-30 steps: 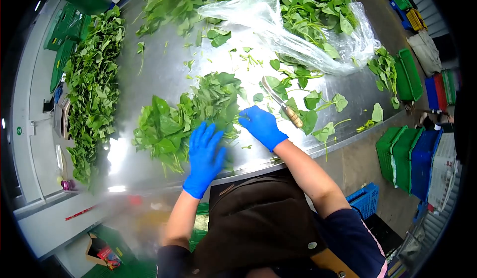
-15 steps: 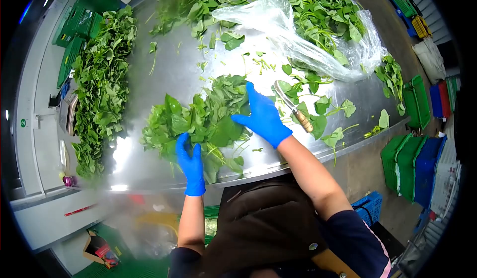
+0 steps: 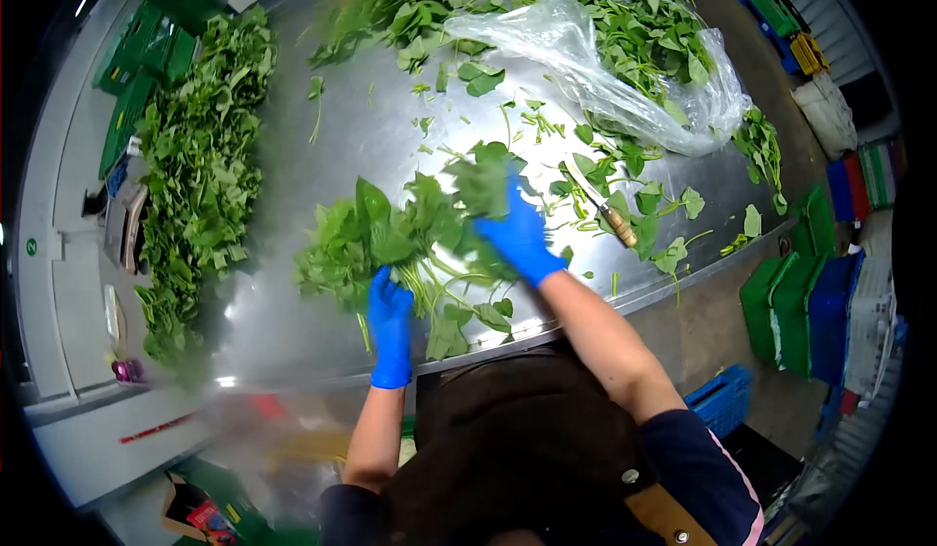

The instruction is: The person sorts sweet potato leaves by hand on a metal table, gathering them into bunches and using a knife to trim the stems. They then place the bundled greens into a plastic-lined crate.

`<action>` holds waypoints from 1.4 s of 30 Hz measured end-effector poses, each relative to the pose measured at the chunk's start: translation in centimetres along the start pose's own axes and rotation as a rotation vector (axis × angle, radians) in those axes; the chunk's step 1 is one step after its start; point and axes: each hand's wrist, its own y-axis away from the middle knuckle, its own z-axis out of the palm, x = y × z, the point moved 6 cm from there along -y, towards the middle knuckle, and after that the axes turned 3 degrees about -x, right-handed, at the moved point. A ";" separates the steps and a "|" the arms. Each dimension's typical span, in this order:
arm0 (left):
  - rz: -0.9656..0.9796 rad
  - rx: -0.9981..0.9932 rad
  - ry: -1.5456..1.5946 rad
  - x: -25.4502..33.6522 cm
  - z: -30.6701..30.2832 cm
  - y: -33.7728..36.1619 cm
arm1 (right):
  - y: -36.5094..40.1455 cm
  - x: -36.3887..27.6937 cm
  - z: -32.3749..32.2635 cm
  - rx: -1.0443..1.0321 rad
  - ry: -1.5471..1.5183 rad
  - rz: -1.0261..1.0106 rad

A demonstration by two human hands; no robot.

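A loose pile of leafy greens [image 3: 366, 239] with pale green stems lies on the metal table before me. My left hand [image 3: 391, 329], in a blue glove, is at the pile's near side, fingers curled in against the stems. My right hand [image 3: 520, 237], also blue-gloved and a little smeared by motion, has its fingers around a bunch of leaves [image 3: 481, 183] at the pile's right side. Right of that hand lies a knife [image 3: 617, 224] with a curved blade and wooden handle, among loose leafy sprigs [image 3: 672, 255].
Clear plastic bag [image 3: 595, 68] lies partly over a large heap of greens [image 3: 649, 34] at the back right. A long row of greens [image 3: 207, 170] lines the left side. Green crates [image 3: 781, 307] stand on the floor at right; the metal table's edge [image 3: 644, 297] is near my body.
My right hand has drawn in on a bunch of leaves, which blurs with it. My left hand's fingers have closed in more at the stems. The whole view has shifted slightly.
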 end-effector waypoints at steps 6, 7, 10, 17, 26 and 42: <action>0.013 -0.111 0.077 1.1 -0.6 2.9 | 2.5 2.4 -21.1 0.438 0.006 -0.046; -0.008 -0.115 0.080 1.2 -0.7 3.4 | 2.4 3.5 -24.0 0.480 0.118 -0.050; -0.017 -0.087 0.046 2.3 -1.1 4.7 | 2.1 7.1 -29.6 0.677 1.058 0.021; 0.032 0.099 0.069 2.1 -4.7 6.0 | 1.1 6.2 -7.4 0.175 0.360 -0.197; -0.199 0.332 0.150 -2.5 -12.6 4.9 | 1.8 5.1 1.8 -0.019 0.373 -0.401; 0.398 0.150 -0.518 6.5 -6.6 5.4 | 6.9 -1.3 11.0 -0.289 0.498 -0.325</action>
